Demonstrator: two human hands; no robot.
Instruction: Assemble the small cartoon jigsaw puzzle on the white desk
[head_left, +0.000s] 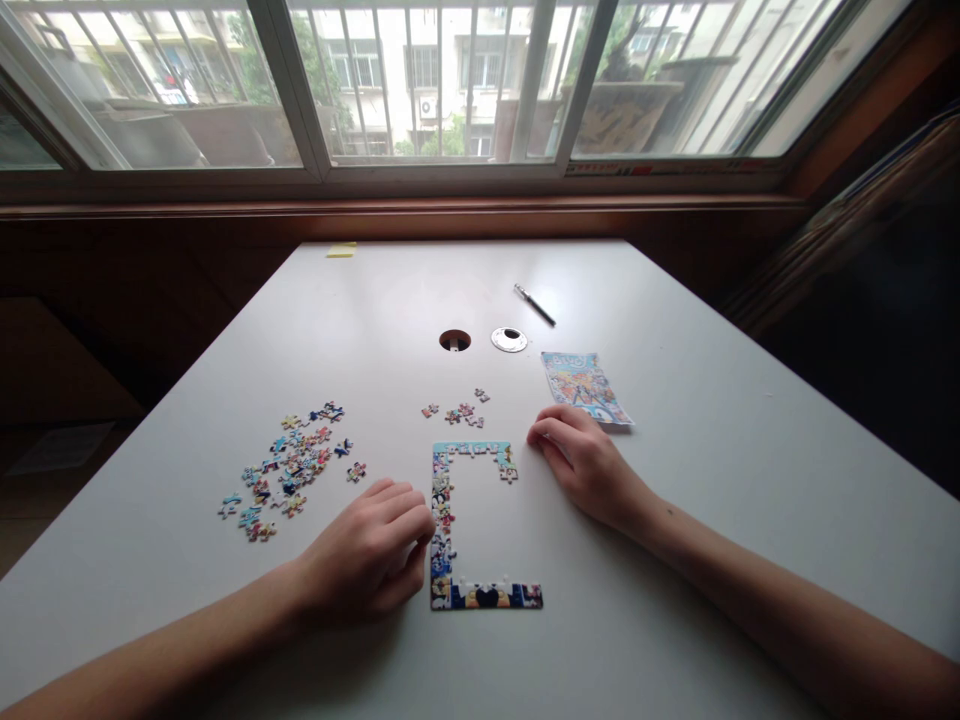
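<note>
We've got a white desk (712,470). The puzzle frame (469,450) runs light blue at its far edge, dark blue at the near one. The loose pieces (289,470) on the left mix blue, pink and yellow; the picture card (585,388) is blue and orange.

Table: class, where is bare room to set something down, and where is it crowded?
Bare: right of the picture card and right hand; beyond the pen; inside the puzzle frame. Crowded: loose pieces, left hand by the frame.
</note>
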